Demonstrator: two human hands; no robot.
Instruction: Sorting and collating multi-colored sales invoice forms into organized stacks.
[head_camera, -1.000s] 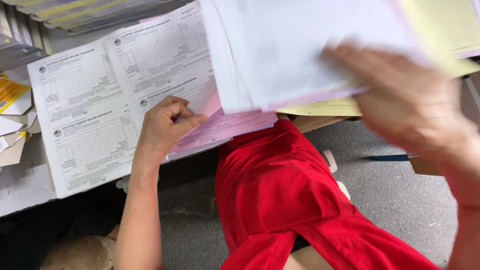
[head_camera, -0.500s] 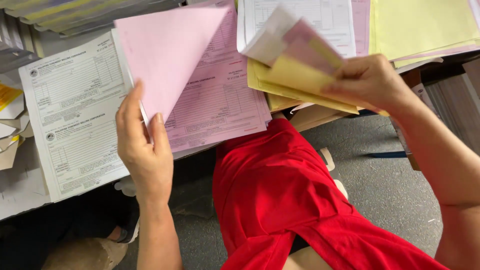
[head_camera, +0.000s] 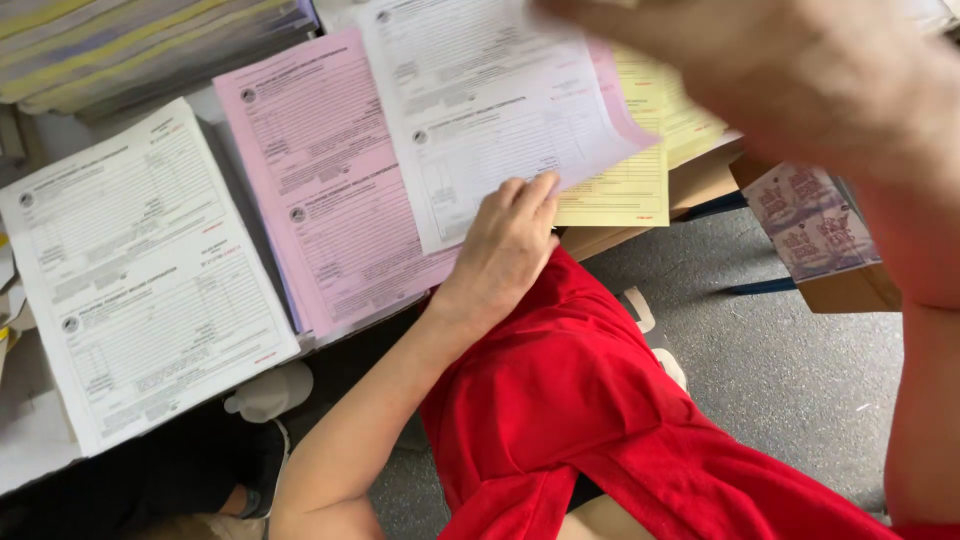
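Note:
My left hand (head_camera: 505, 245) lies flat on the lower edge of a white printed form (head_camera: 490, 110), fingers together and thumb hidden. That form rests on top of a pink form stack (head_camera: 320, 200) and overlaps a yellow form (head_camera: 630, 175). My right hand (head_camera: 800, 90) is close to the camera at the top right, blurred by motion, above the yellow form. Whether it holds anything cannot be told. A separate stack of white forms (head_camera: 140, 270) lies at the left.
My red clothing (head_camera: 570, 400) fills the lower middle above a grey floor (head_camera: 780, 360). A cardboard box with a pink printed sheet (head_camera: 815, 225) sits at the right. Stacked paper bundles (head_camera: 140, 45) line the top left. A white shoe (head_camera: 265, 390) shows under the table edge.
My left hand let go of the lifted pink sheet and moved right onto a white form now lying over the pink stack. My right hand rose toward the camera, away from the yellow sheets.

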